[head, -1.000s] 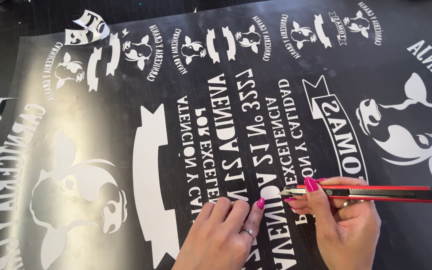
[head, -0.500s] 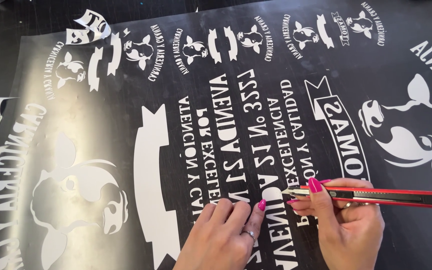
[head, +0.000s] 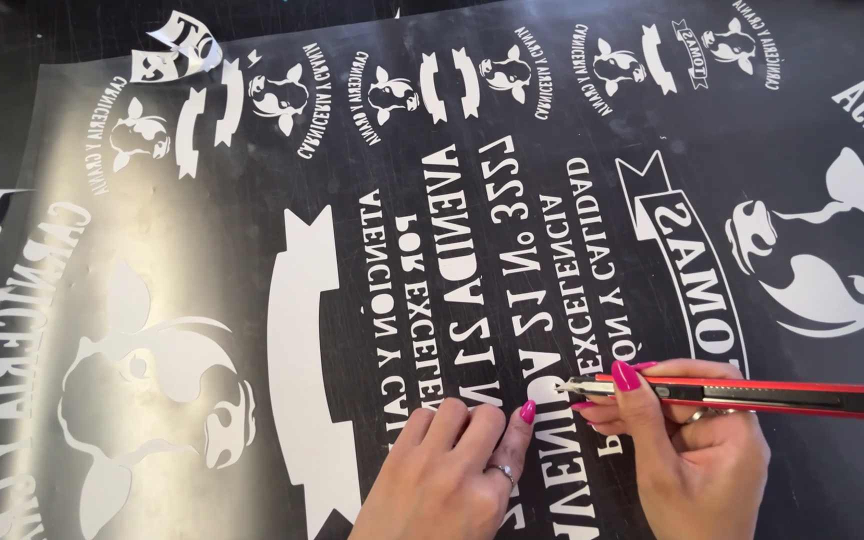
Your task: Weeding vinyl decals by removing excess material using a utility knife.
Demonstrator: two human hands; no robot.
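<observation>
In the head view, your right hand (head: pixel 697 455) is clenching a slim red-and-black utility knife (head: pixel 742 395), tip touching white lettering on the thin, floppy black vinyl sheet (head: pixel 552 200) covering the worktop. Your left hand (head: pixel 452 475), grip released, is pressing flat beside it; the film looks tear-prone.

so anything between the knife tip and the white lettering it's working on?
Nothing visible. The right hand holds the red utility knife with its tip right at a white letter on the black vinyl sheet. The left hand presses the sheet just beside the tip, not across it.
</observation>
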